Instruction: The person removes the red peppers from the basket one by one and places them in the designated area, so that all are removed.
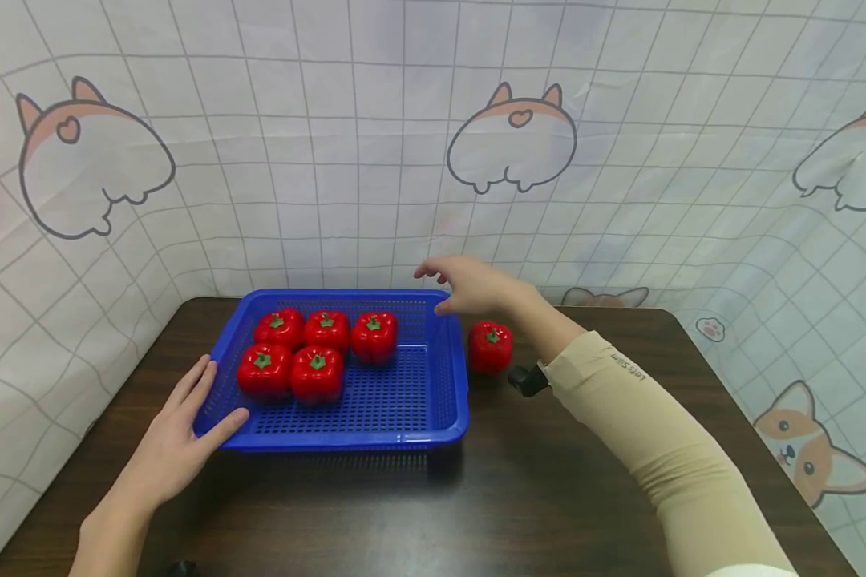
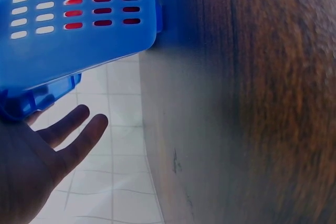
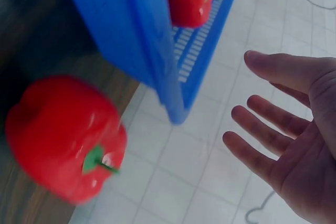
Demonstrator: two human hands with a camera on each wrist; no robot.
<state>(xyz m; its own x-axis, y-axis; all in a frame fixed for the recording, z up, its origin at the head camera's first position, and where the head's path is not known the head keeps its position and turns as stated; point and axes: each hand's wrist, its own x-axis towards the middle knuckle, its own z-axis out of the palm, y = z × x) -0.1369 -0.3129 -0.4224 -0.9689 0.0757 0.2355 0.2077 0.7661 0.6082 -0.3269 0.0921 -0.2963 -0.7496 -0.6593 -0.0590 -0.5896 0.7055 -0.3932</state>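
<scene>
A blue plastic basket [image 1: 346, 440] with slotted walls holds several red bell peppers [image 1: 317, 375] with green stems, grouped toward its left and back. My left hand [image 1: 176, 441] rests at the basket's front left corner, thumb over the rim and fingers stretched along the left side. In the left wrist view its fingers [image 2: 84, 140] look straight, beside the basket wall [image 2: 79, 45]. Over the back right corner hovers my right hand [image 1: 472, 284], empty, fingers spread and loosely bent. One more red bell pepper [image 3: 65, 135] sits on the table just right of the basket, below the right forearm.
The dark brown wooden table [image 1: 548, 481] carries everything. A white gridded cloth [image 1: 346, 160] with cartoon corgis hangs behind and around it. A black wrist device [image 1: 528, 381] sticks out under the right sleeve [image 1: 642, 433], close to the loose pepper.
</scene>
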